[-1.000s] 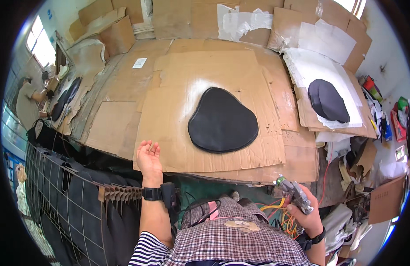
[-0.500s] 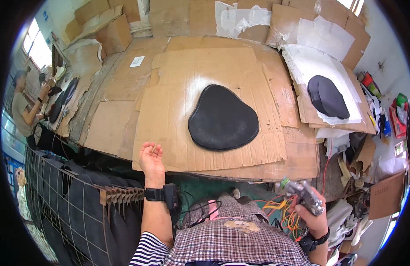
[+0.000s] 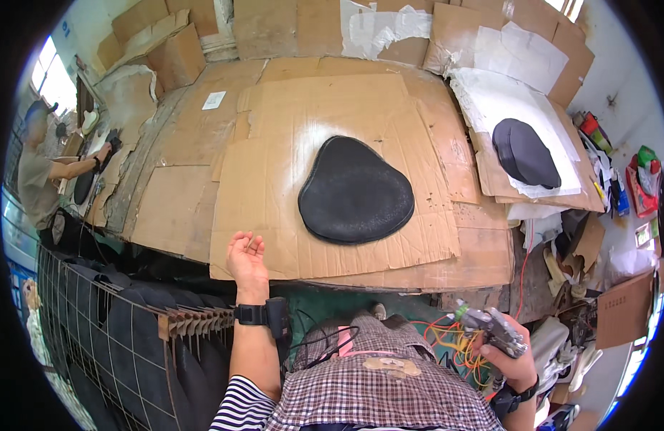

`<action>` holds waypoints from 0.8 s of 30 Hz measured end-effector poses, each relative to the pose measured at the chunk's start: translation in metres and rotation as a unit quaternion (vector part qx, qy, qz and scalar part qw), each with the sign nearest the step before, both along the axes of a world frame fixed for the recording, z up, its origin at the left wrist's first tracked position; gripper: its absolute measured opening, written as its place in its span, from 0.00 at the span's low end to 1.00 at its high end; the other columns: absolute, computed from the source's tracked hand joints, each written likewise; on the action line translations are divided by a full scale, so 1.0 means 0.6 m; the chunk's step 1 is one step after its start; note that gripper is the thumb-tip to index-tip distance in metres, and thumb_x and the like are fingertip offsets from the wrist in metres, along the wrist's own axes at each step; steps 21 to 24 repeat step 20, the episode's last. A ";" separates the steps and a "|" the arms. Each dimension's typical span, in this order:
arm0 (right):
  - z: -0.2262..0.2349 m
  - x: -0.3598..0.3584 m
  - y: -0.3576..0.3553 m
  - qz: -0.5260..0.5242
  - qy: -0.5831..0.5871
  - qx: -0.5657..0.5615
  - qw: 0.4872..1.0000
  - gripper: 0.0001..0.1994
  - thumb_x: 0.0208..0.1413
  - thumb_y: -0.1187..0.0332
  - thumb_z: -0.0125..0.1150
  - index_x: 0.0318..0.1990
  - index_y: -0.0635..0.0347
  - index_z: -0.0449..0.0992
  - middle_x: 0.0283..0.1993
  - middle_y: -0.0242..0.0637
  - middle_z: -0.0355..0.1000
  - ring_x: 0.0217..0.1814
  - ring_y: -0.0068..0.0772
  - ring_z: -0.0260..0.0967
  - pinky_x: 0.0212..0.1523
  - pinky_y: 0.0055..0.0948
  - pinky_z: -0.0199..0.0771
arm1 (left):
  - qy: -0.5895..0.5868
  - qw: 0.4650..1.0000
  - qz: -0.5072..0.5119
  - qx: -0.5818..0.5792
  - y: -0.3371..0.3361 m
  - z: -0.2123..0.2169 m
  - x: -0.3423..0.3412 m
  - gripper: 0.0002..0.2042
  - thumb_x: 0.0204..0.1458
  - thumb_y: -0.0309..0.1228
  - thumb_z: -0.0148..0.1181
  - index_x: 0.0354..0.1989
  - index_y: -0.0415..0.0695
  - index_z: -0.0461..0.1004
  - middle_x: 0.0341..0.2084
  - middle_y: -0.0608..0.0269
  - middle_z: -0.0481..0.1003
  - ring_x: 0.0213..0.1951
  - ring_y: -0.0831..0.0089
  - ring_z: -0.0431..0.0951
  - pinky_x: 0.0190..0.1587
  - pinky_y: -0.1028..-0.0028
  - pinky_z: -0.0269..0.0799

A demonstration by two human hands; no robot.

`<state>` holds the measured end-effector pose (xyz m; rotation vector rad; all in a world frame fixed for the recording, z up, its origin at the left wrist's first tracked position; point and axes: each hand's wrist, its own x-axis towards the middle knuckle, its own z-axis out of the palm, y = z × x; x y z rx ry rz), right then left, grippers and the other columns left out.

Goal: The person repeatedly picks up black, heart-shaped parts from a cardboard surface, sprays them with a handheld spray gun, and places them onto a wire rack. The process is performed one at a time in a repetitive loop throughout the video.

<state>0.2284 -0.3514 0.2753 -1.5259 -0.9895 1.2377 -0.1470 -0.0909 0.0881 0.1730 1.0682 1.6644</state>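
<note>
A rounded, roughly triangular black seat pad [image 3: 356, 192] lies flat on a brown cardboard sheet [image 3: 274, 144] in front of me. Its dark surface looks finely speckled toward the lower right. In my right hand [image 3: 515, 353] is a metal spray gun [image 3: 490, 329] with a green part at its nozzle end, held low beyond the table's near edge and apart from the pad. My left hand [image 3: 247, 262], palm up with loosely curled fingers and nothing seen in it, hovers by the cardboard's near left corner.
Several stacked black pads [image 3: 526, 154] rest on a white-covered board at right. A wire rack [image 3: 123, 323] with hanging black pieces stands at lower left. Orange and yellow hoses [image 3: 454, 348] run below the table. Another person [image 3: 41, 176] works at far left.
The view has shifted slightly. The spray gun sits a little lower, and the pad's surface looks more speckled. The other person's arm now reaches forward over their bench. My left hand stays put.
</note>
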 end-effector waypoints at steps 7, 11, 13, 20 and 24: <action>-0.003 -0.037 0.075 -0.070 -0.005 0.065 0.995 0.23 0.47 0.75 0.62 0.53 0.69 0.64 0.32 0.34 0.70 0.32 0.23 0.69 0.35 0.23 0.71 | 0.001 1.000 0.012 -0.009 -0.003 0.012 0.002 0.10 0.50 0.22 0.48 0.42 0.43 0.66 0.35 0.60 0.71 0.32 0.68 0.74 0.37 0.71 0.71; -0.002 -0.025 0.086 -0.113 -0.019 0.089 0.989 0.21 0.48 0.74 0.61 0.50 0.68 0.65 0.31 0.33 0.70 0.30 0.22 0.68 0.33 0.22 0.70 | 0.008 1.000 0.025 -0.011 -0.015 0.013 -0.008 0.09 0.51 0.23 0.48 0.41 0.44 0.66 0.35 0.61 0.71 0.33 0.68 0.74 0.37 0.71 0.71; 0.004 -0.012 0.076 -0.123 -0.035 0.090 0.988 0.21 0.48 0.74 0.61 0.50 0.68 0.65 0.31 0.33 0.70 0.30 0.22 0.69 0.34 0.22 0.70 | 0.010 1.000 0.027 -0.012 -0.018 0.005 -0.017 0.09 0.51 0.23 0.48 0.41 0.44 0.66 0.35 0.61 0.71 0.33 0.68 0.74 0.37 0.71 0.71; 0.007 0.040 0.013 -0.087 -0.108 0.048 0.989 0.27 0.49 0.71 0.61 0.57 0.66 0.62 0.37 0.37 0.71 0.32 0.23 0.69 0.36 0.22 0.72 | 0.011 1.000 0.023 -0.016 -0.021 -0.016 -0.019 0.10 0.51 0.23 0.49 0.43 0.44 0.65 0.36 0.61 0.71 0.35 0.67 0.74 0.38 0.71 0.71; 0.007 0.040 0.013 -0.087 -0.108 0.048 0.989 0.27 0.49 0.71 0.61 0.57 0.66 0.62 0.37 0.37 0.71 0.32 0.23 0.69 0.36 0.22 0.72 | 0.011 1.000 0.023 -0.016 -0.021 -0.016 -0.019 0.10 0.51 0.23 0.49 0.43 0.44 0.65 0.36 0.61 0.71 0.35 0.67 0.74 0.38 0.71 0.71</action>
